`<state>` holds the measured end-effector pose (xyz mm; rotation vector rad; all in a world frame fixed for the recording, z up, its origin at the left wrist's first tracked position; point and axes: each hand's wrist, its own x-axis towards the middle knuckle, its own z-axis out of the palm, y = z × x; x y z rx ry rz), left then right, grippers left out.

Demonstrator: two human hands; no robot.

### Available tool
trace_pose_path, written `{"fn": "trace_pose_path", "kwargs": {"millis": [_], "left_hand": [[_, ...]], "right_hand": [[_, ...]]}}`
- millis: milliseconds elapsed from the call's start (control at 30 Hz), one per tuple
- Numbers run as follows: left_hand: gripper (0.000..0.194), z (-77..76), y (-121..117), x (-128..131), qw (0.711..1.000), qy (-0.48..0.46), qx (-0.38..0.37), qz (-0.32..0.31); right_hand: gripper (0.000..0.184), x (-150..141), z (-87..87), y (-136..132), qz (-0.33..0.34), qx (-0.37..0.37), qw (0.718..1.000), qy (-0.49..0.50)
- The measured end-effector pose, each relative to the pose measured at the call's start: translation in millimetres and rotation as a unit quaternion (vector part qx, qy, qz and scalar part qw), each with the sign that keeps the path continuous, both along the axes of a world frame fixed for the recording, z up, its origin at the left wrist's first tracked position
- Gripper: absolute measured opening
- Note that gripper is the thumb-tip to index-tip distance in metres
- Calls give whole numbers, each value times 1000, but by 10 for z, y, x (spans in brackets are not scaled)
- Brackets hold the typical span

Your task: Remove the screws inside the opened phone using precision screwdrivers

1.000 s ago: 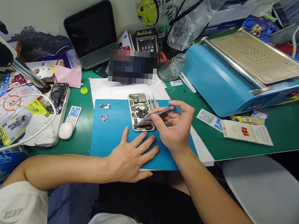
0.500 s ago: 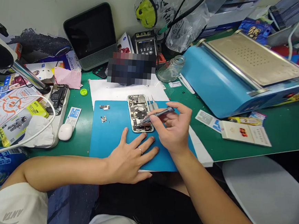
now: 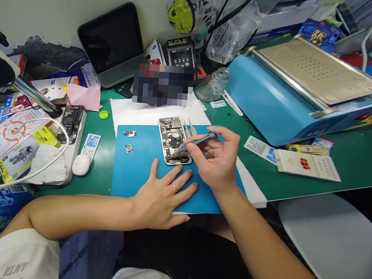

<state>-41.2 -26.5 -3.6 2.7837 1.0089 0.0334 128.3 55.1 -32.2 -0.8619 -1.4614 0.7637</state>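
Observation:
An opened phone (image 3: 170, 134) with its inner parts bare lies on the blue mat (image 3: 135, 170). My right hand (image 3: 215, 159) grips a slim grey screwdriver (image 3: 200, 139) at a slant, its tip down at the lower part of the phone; the exact contact point is too small to see. Flat on the mat below the phone rests my left hand (image 3: 164, 193), fingers spread and a ring on one. Beside the phone's right edge lie slim grey tools (image 3: 190, 128) with thin tips. Small metal parts (image 3: 129, 148) sit on the mat's left side.
A blue machine with a metal plate (image 3: 268, 116) stands at the right. Left are another opened phone (image 3: 72, 124), a white earbud case (image 3: 81, 165) and a white cable (image 3: 63, 150). A tablet-like screen (image 3: 113, 39) and a glass jar (image 3: 213, 86) stand at the back.

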Motion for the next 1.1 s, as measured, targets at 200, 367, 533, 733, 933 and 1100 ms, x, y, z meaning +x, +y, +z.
{"fn": "trace_pose_path", "kwargs": {"millis": [200,367,533,733,933,1100], "left_hand": [[71,-1,6,-1,1000,-4,-1,-3],[72,-5,3,5,1000,-8,4,-3],[72,-11,10,2,1000,-12,2,-10],[71,8,17,1,1000,-8,2,-10],[70,33,14,10,1000,4,0,-7],[69,38,8,12,1000,12,-2,-6]], "right_hand": [[45,5,-8,1,3,-11,1000,0],[45,8,-11,2,1,-4,1000,1],[44,3,-10,-2,2,-16,1000,3],[43,1,-12,3,-9,-3,1000,-5],[42,1,-6,2,-12,-18,1000,-6],[42,4,-1,4,-12,-16,1000,1]]}}
